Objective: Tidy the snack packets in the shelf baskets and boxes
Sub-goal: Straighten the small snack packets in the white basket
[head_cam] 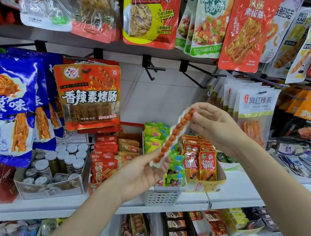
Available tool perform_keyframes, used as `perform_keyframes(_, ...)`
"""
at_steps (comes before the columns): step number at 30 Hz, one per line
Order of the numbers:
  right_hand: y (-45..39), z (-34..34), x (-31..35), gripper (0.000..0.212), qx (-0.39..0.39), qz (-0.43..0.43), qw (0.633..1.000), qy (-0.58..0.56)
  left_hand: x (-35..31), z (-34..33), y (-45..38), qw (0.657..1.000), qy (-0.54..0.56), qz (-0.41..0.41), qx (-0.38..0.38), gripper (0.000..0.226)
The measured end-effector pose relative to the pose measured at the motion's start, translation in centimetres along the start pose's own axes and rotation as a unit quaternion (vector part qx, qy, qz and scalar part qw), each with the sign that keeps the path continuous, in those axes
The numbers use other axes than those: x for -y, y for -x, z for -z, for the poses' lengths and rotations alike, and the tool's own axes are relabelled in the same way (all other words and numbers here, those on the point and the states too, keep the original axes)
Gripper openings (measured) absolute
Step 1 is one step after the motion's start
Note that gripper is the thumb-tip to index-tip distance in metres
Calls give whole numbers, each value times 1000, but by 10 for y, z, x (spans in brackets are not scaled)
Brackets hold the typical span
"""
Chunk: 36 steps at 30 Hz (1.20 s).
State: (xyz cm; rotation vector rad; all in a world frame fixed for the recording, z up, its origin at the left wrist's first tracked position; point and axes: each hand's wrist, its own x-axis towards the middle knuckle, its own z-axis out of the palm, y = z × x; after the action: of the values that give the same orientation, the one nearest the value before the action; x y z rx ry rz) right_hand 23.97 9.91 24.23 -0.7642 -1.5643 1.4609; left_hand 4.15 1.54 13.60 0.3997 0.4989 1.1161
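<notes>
Item: one long strip packet (172,134), clear-white film over a single row of red-brown balls.

Location: held in the air between my two hands, in front of the shelf boxes.

Hold: my right hand (212,124) pinches the top end with its fingertips; my left hand (143,171) takes the bottom end between thumb and fingers, palm toward me. Both hands are closed on the same packet, well apart from each other, one at each end.

Orientation: long axis steep diagonal, top end up and to the right, bottom end down and to the left; printed or clear face toward me.

Behind the packet: white slotted basket (161,196) of green sachets just under my left fingers; yellow carton (220,179) of red packets below my right wrist.

Step, as I judge it: packet lifted out for sorting, not yet placed.

Next move calls for: finding its proper box, which I cannot identify here, turning the strip to match that box's length, and lowering it in without disturbing the neighbours.
</notes>
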Motion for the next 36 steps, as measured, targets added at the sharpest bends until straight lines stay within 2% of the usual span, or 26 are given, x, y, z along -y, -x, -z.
perform_keyframes(3,0,3,2,24,22,-34,999,-15,0,4,-7,991,-49,-104,-71,50)
perform_keyframes(7,-1,12,9,33,35,-100,994,-9,0,12,-8,950,-186,-215,-128,41)
perform_keyframes(9,-1,12,8,38,14,-97,993,72,2,15,-8,932,-227,-248,-134,37)
perform_keyframes(11,-1,10,4,50,-7,-74,975,210,4,17,-9,917,-264,-266,-135,37)
perform_keyframes(14,-2,13,3,43,-57,-39,942,327,4,23,-12,892,-328,-277,-145,43)
perform_keyframes(17,-1,23,6,26,-91,0,933,349,4,38,-14,827,-464,-247,-199,52)
perform_keyframes(19,0,27,5,20,-115,22,925,362,8,52,-13,761,-587,-207,-182,59)
perform_keyframes(22,-1,28,0,31,-147,41,900,407,16,61,-14,644,-731,-188,-122,73)
perform_keyframes(24,-1,26,-4,35,-141,53,893,424,18,59,-16,612,-759,-189,-115,76)
perform_keyframes(27,0,22,-7,34,-123,60,891,434,19,58,-19,588,-780,-187,-106,56)
perform_keyframes(30,0,17,-9,33,-104,62,889,441,21,61,-13,596,-772,-196,-102,39)
perform_keyframes(36,-4,-10,-40,28,-23,52,842,536,23,66,-5,599,-755,-247,-99,35)
